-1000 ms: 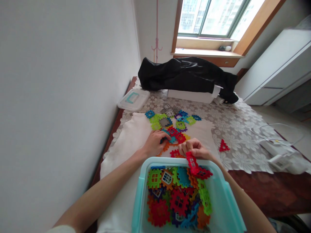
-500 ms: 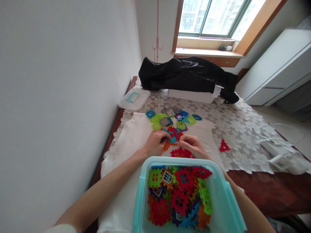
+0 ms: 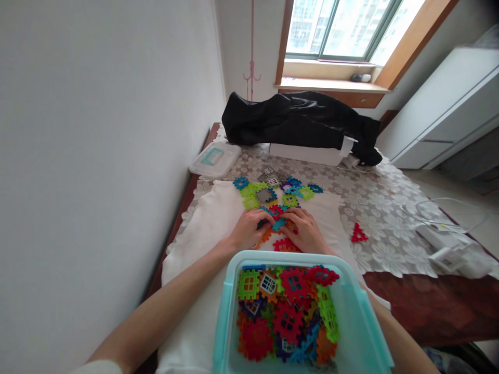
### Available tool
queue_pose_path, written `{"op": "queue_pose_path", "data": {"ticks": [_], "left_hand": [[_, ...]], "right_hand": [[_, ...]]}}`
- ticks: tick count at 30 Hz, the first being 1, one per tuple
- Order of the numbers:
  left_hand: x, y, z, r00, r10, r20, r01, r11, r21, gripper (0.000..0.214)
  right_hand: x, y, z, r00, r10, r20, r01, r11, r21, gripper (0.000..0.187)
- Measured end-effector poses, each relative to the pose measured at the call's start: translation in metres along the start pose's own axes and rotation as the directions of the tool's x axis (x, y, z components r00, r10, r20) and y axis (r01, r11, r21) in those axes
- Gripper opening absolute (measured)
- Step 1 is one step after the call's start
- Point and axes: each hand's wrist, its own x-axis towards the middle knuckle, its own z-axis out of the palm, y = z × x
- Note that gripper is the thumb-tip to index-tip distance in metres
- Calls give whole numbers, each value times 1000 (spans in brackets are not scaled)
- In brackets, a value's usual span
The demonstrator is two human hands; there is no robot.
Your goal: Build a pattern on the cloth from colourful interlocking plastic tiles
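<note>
From the head view, we see both our forearms reaching forward over a turquoise plastic tub, palms down. Our left hand and right hand sit close together, their fingers curved over a teal piece at the near end of a flat spread of interlocking plastic pieces. We cannot tell whether the fingers grip it or only press on it.

The pieces are squarish and notched all round, and some have window cut-outs. They come in red, green, blue, purple, orange and grey. A red piece lies just below our hands, near the tub's rim, and many more are heaped inside the tub.

The spread rests on a soft white cloth laid over a lace-patterned tablecloth. Well to the right, a red triangular piece lies on the lace. Farther off, a glossy black bundle rests on a white box.
</note>
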Motion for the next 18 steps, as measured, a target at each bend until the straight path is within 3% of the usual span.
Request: {"op": "queue_pose_path", "data": {"ticks": [7, 18], "left_hand": [[-1, -3, 2, 999, 44, -12, -45, 994, -95, 20], [-1, 0, 1, 997, 78, -19, -79, 985, -154, 20]], "right_hand": [[0, -3, 4, 1000, -1, 2, 1, 1000, -15, 42], [0, -2, 3, 1000, 1, -30, 0, 1000, 20, 31]]}}
